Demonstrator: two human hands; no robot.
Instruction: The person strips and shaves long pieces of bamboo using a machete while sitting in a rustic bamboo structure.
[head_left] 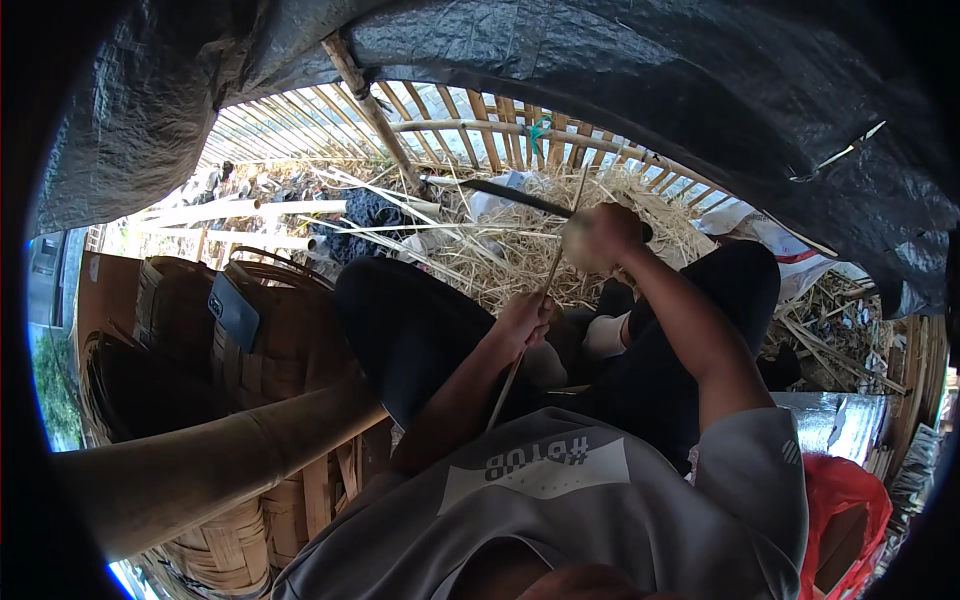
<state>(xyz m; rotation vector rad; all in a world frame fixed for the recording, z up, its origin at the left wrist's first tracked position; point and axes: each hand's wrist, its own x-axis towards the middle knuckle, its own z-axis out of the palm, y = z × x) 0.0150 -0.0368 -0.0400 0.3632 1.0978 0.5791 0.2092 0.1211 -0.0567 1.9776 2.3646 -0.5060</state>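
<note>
A thin bamboo strip (510,385) slants up from my lap, past my knees. My left hand (525,320) is closed around it at mid-length. Farther up, my right hand (612,234) grips a long-bladed knife (515,196), its dark blade pointing to the left and away from me. The blade's base lies close by the upper part of the strip; whether they touch, I cannot tell. A pale, blurred patch covers part of the right hand's fingers, and most of the knife's handle is hidden in that hand.
Woven baskets (270,340) and a thick bamboo pole (240,455) stand at my left. Ahead, straw and shavings (500,265) lie among cut bamboo lengths (300,207), before a slatted bamboo fence (490,130). A dark tarp (640,60) hangs overhead. A red plastic bag (840,500) is at right.
</note>
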